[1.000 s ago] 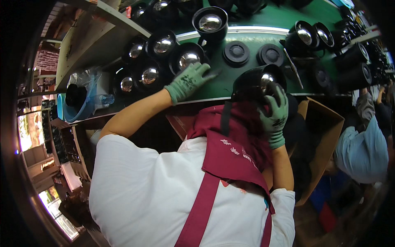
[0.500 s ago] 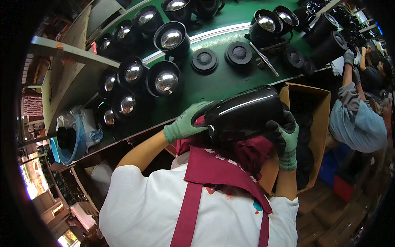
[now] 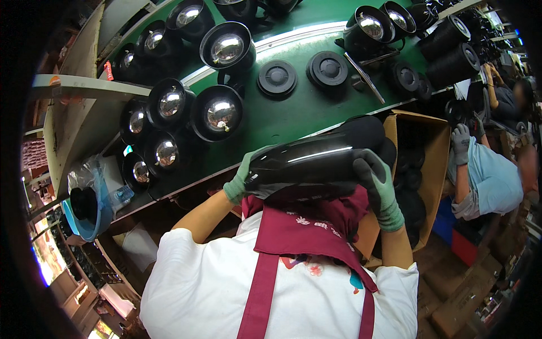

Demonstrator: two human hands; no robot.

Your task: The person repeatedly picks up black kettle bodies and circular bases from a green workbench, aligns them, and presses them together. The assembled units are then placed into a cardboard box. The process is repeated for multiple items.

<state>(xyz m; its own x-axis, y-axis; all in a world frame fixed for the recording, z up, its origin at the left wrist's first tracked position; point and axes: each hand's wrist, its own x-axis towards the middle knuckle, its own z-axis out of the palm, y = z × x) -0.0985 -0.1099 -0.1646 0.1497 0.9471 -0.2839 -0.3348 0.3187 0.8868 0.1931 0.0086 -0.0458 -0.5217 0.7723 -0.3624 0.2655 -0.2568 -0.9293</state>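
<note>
A glossy black tapered jug-like body lies sideways between my hands, in front of my chest. My left hand, in a green and grey glove, closes round its left end, and most of the fingers are hidden behind it. At the other end my right hand, gloved the same way, presses bent fingers against the glossy side. Matte black rounded shapes show just behind that end; whether they belong to the body I cannot tell.
Several black jugs with shiny metal domes inside stand on the green bench. Black round lids and a metal rod lie farther back. A cardboard box of dark parts is at right, near another person's gloved hand. A blue basin sits left.
The black body has shifted left and now lies more level, turned about its length. My right hand has moved left onto its side. The other person's arm at right has come lower.
</note>
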